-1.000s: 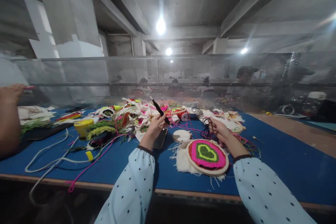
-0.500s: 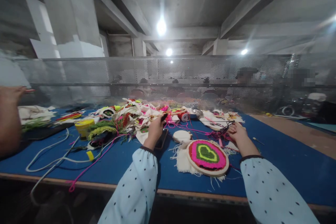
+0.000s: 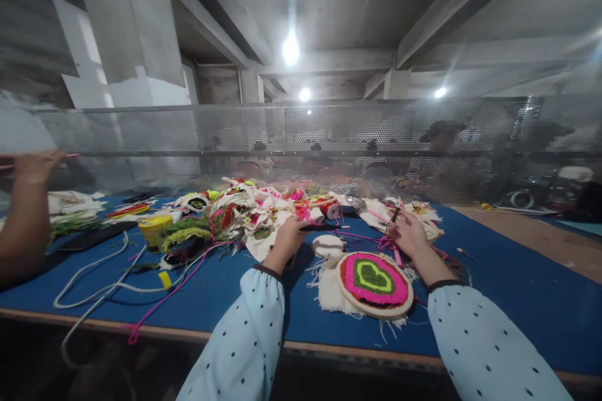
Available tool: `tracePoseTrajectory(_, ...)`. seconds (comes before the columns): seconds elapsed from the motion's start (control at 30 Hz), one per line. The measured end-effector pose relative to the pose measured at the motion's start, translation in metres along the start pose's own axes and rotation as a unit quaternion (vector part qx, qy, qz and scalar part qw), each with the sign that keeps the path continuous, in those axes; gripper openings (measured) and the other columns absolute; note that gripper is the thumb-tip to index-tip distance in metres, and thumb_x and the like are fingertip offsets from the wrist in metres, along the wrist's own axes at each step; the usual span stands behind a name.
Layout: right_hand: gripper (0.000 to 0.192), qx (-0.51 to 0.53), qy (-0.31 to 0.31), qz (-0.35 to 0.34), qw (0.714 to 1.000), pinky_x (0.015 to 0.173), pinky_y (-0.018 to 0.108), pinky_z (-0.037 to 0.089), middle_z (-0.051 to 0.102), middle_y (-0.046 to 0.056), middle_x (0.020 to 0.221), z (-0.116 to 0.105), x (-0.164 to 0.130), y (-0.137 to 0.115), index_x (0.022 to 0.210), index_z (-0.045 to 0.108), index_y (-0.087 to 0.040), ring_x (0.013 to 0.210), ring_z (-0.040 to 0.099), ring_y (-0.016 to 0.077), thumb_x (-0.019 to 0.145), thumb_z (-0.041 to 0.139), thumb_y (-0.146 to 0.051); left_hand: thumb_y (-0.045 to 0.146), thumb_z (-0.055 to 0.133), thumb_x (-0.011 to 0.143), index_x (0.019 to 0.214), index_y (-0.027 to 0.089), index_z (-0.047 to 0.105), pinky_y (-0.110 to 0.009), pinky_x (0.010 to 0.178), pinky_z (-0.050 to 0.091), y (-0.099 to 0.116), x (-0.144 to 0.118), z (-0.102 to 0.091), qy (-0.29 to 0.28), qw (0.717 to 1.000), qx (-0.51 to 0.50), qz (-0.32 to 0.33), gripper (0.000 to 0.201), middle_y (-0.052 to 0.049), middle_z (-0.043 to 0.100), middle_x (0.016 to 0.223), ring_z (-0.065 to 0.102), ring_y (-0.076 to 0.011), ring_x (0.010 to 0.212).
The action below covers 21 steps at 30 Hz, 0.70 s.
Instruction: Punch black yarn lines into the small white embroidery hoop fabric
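A person in pale blue, dark-dotted sleeves works at a blue table (image 3: 508, 301) strewn with craft materials. The left hand (image 3: 288, 235) is closed around a slim black tool (image 3: 314, 226), which lies nearly level and points right across the table top. The right hand (image 3: 408, 233) has its fingers curled, pinching a strand of dark yarn (image 3: 394, 215) that rises a little above the fingertips; how tightly it is held cannot be told. Between and just in front of the two hands lies a round wooden hoop (image 3: 375, 284) stretched with white cloth, its face filled with a green heart ringed in light green, pink and a dark band along the lower edge. Frayed cloth spreads from under the hoop's left side. Loose pink yarn (image 3: 362, 238) trails over the table between the hands. Beyond the left hand sits a heap of white cloth pieces (image 3: 249, 210) with bright stitched patches, and a red spool (image 3: 332, 209) lies near it. Farther left stand a yellow jar (image 3: 154, 230) and a loop of white cord (image 3: 94, 276). At the far left edge, another person's arm (image 3: 23, 225) rests on the table. A perforated metal screen (image 3: 301, 138) runs behind the table.
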State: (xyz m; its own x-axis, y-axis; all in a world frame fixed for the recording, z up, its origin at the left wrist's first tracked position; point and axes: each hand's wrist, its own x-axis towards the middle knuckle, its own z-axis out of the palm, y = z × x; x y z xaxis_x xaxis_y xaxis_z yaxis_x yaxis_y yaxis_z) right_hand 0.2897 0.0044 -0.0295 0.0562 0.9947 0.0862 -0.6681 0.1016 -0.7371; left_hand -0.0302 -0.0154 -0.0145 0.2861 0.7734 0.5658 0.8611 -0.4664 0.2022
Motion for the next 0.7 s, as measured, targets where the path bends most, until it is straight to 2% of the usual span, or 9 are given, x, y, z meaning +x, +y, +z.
tracePoseTrajectory(0.07, 0.020, 0.030, -0.051, 0.051, 0.997, 0.040, 0.019, 0.044, 0.061, 0.001, 0.079, 0.023, -0.014, 0.011, 0.087, 0.045, -0.023, 0.052, 0.055, 0.0100, 0.080, 0.049, -0.041, 0.028, 0.056, 0.079, 0.103, 0.025, 0.066, -0.025, 0.075, 0.042, 0.009, 0.001, 0.005, 0.006, 0.998, -0.042, 0.046, 0.026, -0.006, 0.065, 0.097, 0.057, -0.0190, 0.090)
tracePoseTrajectory(0.17, 0.035, -0.001, -0.180, 0.153, 0.972, 0.039, 0.019, 0.039, 0.061, 0.005, 0.089, 0.049, -0.033, 0.025, 0.097, 0.046, -0.023, 0.059, 0.056, 0.0129, 0.081, 0.043, -0.054, 0.036, 0.054, 0.081, 0.109, 0.026, 0.063, -0.025, 0.076, 0.042, 0.016, 0.001, 0.010, 0.030, 0.995, -0.068, 0.066, 0.031, -0.005, 0.065, 0.100, 0.058, -0.0187, 0.090)
tracePoseTrajectory(0.23, 0.041, -0.026, -0.240, 0.213, 0.947, 0.038, 0.018, 0.036, 0.061, 0.006, 0.085, 0.056, -0.039, 0.031, 0.096, 0.047, -0.021, 0.051, 0.051, 0.0109, 0.081, 0.041, -0.059, 0.034, 0.053, 0.081, 0.109, 0.026, 0.063, -0.025, 0.073, 0.042, 0.017, 0.000, 0.009, 0.027, 0.996, -0.063, 0.064, 0.031, -0.005, 0.065, 0.099, 0.058, -0.0184, 0.088)
tracePoseTrajectory(0.3, 0.038, -0.042, -0.268, 0.244, 0.931, 0.037, 0.017, 0.033, 0.058, 0.002, 0.072, 0.056, -0.040, 0.034, 0.086, 0.047, -0.019, 0.043, 0.043, 0.0076, 0.080, 0.044, -0.057, 0.032, 0.054, 0.081, 0.107, 0.026, 0.064, -0.024, 0.071, 0.042, 0.016, -0.001, 0.006, 0.015, 0.997, -0.049, 0.052, 0.029, -0.005, 0.065, 0.097, 0.058, -0.0181, 0.085)
tracePoseTrajectory(0.4, 0.031, -0.063, -0.243, 0.245, 0.936, 0.034, 0.015, 0.025, 0.041, -0.006, 0.049, 0.049, -0.033, 0.035, 0.066, 0.038, -0.018, 0.035, 0.029, 0.0038, 0.079, 0.057, -0.039, 0.031, 0.055, 0.080, 0.103, 0.024, 0.066, -0.025, 0.071, 0.040, 0.014, -0.002, 0.002, 0.013, 1.000, -0.013, 0.005, 0.026, -0.006, 0.065, 0.093, 0.057, -0.0187, 0.085)
tracePoseTrajectory(0.5, 0.030, -0.084, -0.149, 0.206, 0.963, 0.030, 0.015, 0.018, 0.026, -0.011, 0.042, 0.043, -0.024, 0.036, 0.063, 0.036, -0.019, 0.032, 0.019, 0.0025, 0.075, 0.062, -0.026, 0.030, 0.055, 0.080, 0.101, 0.023, 0.067, -0.025, 0.071, 0.039, 0.012, -0.002, 0.000, 0.021, 0.998, 0.021, -0.061, 0.025, -0.006, 0.064, 0.094, 0.057, -0.0187, 0.087)
tracePoseTrajectory(0.6, 0.026, -0.077, -0.073, 0.152, 0.983, 0.028, 0.015, 0.016, 0.022, -0.012, 0.040, 0.039, -0.018, 0.035, 0.066, 0.038, -0.020, 0.030, 0.016, 0.0025, 0.076, 0.062, -0.026, 0.028, 0.056, 0.079, 0.099, 0.023, 0.067, -0.024, 0.071, 0.039, 0.009, -0.003, 0.000, 0.026, 0.994, 0.035, -0.096, 0.024, -0.004, 0.065, 0.096, 0.057, -0.0185, 0.089)
tracePoseTrajectory(0.7, 0.033, -0.052, -0.052, 0.109, 0.991, 0.027, 0.014, 0.018, 0.025, -0.012, 0.039, 0.034, -0.013, 0.028, 0.061, 0.033, -0.020, 0.029, 0.018, 0.0017, 0.078, 0.060, -0.027, 0.027, 0.054, 0.079, 0.100, 0.023, 0.067, -0.025, 0.072, 0.039, 0.006, -0.004, -0.002, 0.025, 0.992, 0.053, -0.114, 0.025, -0.005, 0.066, 0.097, 0.058, -0.0198, 0.090)
